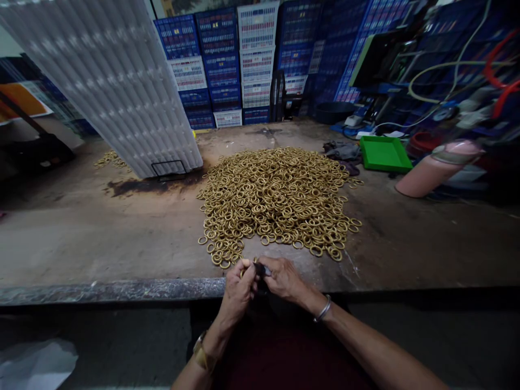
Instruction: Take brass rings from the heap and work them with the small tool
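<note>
Two Hands Close Over a Ring at the Table's Edge

At the lower centre of the frame, we see our left hand (238, 287) and right hand (284, 279) meeting over the near edge of the worktable (134, 233). The left fingers are curled and pinching a gold-coloured ring (242, 273), mostly hidden by the thumb. The right fingers are bent around a small dark piece (260, 269) that sits between the two hands; it is too covered for us to name, and we cannot tell whether it touches the ring. A watch (201, 352) is on our left wrist and a silver bangle (323, 309) on our right.

Just beyond the hands, a broad heap of rings (280, 189) fills the middle of the frame, with a few lying loose around its rim. A smaller group of rings (110, 158) lies at the left, beside a tall stack of white ribbed sheets (117, 76) leaning in the upper left, with a black wire frame (168, 169) at its foot.

To the right of the heap we find a dark cloth (343, 151), a green tray (385, 154) and a tilted pink bottle (434, 169). Blue crates (220, 69) and white crates (257, 64) stand stacked across the top.
</note>
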